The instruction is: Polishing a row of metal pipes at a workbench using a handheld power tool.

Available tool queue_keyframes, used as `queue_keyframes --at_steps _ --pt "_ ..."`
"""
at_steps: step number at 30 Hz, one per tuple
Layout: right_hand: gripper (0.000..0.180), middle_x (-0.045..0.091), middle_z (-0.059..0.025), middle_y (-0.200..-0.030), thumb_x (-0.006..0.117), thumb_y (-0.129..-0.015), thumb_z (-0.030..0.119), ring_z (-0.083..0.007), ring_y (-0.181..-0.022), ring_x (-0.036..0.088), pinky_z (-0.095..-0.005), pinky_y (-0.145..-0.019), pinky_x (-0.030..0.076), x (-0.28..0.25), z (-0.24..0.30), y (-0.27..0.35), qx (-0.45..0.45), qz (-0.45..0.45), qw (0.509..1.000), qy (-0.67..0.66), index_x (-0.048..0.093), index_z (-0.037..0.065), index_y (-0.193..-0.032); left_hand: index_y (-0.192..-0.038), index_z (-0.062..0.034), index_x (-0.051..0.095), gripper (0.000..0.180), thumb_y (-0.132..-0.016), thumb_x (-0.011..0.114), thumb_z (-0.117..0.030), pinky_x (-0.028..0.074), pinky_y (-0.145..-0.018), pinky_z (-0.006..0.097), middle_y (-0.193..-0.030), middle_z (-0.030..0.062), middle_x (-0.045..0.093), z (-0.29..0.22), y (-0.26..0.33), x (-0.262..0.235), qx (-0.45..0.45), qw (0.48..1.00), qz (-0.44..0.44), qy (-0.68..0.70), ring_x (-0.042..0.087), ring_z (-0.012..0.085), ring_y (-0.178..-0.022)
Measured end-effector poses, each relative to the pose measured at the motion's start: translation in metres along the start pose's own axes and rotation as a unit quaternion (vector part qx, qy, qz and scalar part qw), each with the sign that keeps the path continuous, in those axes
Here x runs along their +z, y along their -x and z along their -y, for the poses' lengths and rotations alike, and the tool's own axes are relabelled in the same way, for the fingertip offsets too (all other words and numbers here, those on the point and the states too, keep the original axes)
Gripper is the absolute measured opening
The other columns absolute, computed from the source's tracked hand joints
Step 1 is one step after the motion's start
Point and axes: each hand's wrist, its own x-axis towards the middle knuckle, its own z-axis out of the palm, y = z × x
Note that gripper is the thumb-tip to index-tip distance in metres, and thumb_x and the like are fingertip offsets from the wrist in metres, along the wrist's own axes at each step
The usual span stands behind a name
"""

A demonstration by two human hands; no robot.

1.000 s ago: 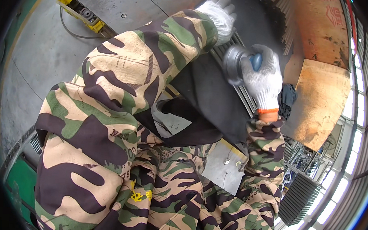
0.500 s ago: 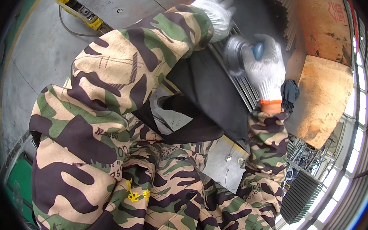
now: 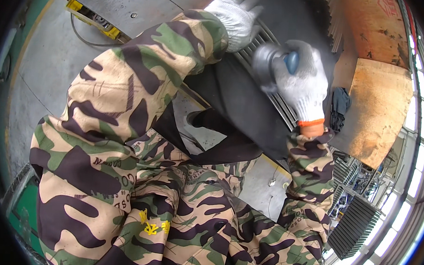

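2 gloved hands at 1 ribbed metal grille.
Right hand was clamped around 1 grey power tool directly over the grille; left hand lay flat, fingers spread, on the grille's far end.

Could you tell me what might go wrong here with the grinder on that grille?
1. The left hand rests on the grille close to the grinder; a slip could catch its knit glove.
2. The right hand alone holds the grinder, so a kick may be hard to control.
3. The loose sleeve hangs near the tool and might snag.
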Motion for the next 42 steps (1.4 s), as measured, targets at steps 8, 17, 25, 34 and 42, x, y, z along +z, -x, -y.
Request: queue_keyframes --at_steps 8,17,25,34,42 --pt "0.040 0.073 -0.0130 -0.122 0.075 -0.090 0.035 -0.0356 -0.111 0.072 -0.0463 -0.097 0.059 -0.003 -0.025 0.006 0.046 0.024 0.998 0.031 0.072 0.016 -0.125 -0.141 0.0040 0.065 0.059 -0.098 0.065 -0.036 0.034 -0.126 0.058 -0.151 0.0246 0.060 0.001 0.000 0.005 0.018 1.000 -0.002 -0.003 0.048 0.0486 -0.146" --pt "0.030 0.073 -0.0125 -0.105 0.076 -0.088 0.035 -0.0359 -0.098 0.073 -0.0484 -0.087 0.061 -0.014 -0.064 0.040 0.046 -0.037 0.998 0.030 0.075 0.018 -0.113 -0.140 0.0035 0.063 0.055 -0.100 0.062 -0.034 0.035 -0.126 0.057 -0.147 0.0276 0.061 0.001 -0.014 0.001 0.038 0.999 0.026 -0.020 0.050 0.0497 -0.144" --pt "0.031 0.074 -0.0105 -0.113 0.076 -0.090 0.030 -0.0342 -0.104 0.073 -0.0435 -0.091 0.061 -0.022 -0.070 0.059 0.030 -0.021 0.999 0.003 0.074 0.016 -0.117 -0.125 -0.0003 0.071 0.043 -0.095 0.068 -0.030 0.044 -0.116 0.053 -0.138 0.0205 0.065 0.029 -0.007 -0.004 0.108 0.991 -0.019 -0.079 0.055 0.0404 -0.137" --pt "0.026 0.070 -0.0092 -0.097 0.077 -0.087 0.028 -0.0319 -0.089 0.071 -0.0429 -0.079 0.059 -0.031 -0.098 0.100 -0.015 -0.086 0.996 -0.019 0.074 0.018 -0.111 -0.137 -0.0096 0.068 0.036 -0.105 0.059 -0.023 0.044 -0.120 0.057 -0.159 0.0169 0.055 0.048 -0.014 -0.010 0.180 0.954 0.099 -0.221 0.046 0.0439 -0.150" --pt "0.029 0.070 -0.0100 -0.096 0.077 -0.086 0.028 -0.0332 -0.089 0.072 -0.0445 -0.080 0.060 -0.032 -0.083 0.091 0.000 -0.084 0.996 -0.010 0.074 0.015 -0.111 -0.139 -0.0072 0.067 0.039 -0.108 0.056 -0.028 0.041 -0.122 0.057 -0.157 0.0193 0.057 0.010 -0.017 -0.035 0.016 0.991 0.111 -0.070 0.047 0.0437 -0.149"
